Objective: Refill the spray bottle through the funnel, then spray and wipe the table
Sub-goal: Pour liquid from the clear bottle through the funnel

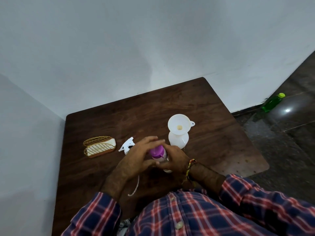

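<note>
Both hands meet at the purple-capped bottle (158, 155): right hand (173, 158) wrapping its body, left hand (136, 157) seemingly gripping the cap to unscrew it, the funnel (179, 124) sitting ready in the spray bottle (178, 139).

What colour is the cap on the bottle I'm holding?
Purple, or magenta; the cap tops the small bottle gripped between both hands, in the head view.

The table (213, 116) lies bare at its far and right parts. The funnel (179, 124) on its bottle (178, 140), the spray head (127, 145) and a wire holder (99, 147) crowd the middle.
</note>
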The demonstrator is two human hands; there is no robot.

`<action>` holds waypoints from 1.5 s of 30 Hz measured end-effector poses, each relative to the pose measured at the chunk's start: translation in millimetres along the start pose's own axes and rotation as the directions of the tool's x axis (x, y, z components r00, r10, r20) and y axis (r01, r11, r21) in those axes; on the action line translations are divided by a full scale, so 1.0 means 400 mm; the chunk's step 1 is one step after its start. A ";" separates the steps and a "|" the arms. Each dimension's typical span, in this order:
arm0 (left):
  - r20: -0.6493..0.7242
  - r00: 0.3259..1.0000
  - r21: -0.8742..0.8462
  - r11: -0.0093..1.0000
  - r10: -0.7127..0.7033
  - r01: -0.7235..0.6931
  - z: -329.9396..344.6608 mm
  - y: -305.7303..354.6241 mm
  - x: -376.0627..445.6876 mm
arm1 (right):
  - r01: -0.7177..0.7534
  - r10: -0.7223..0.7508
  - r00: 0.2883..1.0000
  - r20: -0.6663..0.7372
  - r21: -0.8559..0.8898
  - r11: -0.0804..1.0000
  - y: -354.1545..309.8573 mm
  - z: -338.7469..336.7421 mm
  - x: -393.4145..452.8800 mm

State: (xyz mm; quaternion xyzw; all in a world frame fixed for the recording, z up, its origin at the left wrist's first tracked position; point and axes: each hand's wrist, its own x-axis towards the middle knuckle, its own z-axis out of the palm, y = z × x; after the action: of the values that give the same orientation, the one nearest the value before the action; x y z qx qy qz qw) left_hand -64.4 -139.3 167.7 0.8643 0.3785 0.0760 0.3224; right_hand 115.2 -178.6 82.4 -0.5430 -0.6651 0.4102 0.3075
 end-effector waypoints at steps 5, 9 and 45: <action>-0.137 0.986 -0.020 0.995 -0.097 0.095 0.037 0.009 0.013 | -0.031 0.032 0.996 0.079 -0.011 0.999 0.023 -0.013 -0.007; -0.405 0.868 -0.098 0.958 -0.287 0.271 0.067 0.044 0.024 | -0.034 0.034 0.999 -0.021 0.009 0.999 0.037 -0.012 -0.027; -0.348 0.901 -0.454 0.887 -0.260 0.081 0.162 0.065 0.222 | -0.162 0.104 0.774 -0.625 -0.036 0.986 0.064 -0.274 -0.199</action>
State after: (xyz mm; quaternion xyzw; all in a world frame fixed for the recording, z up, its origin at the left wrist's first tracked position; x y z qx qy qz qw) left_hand 38.1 -122.4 123.0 0.7005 0.4861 0.3026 0.4260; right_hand 238.4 -231.0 114.6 -0.7064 -0.5042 0.1998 0.4549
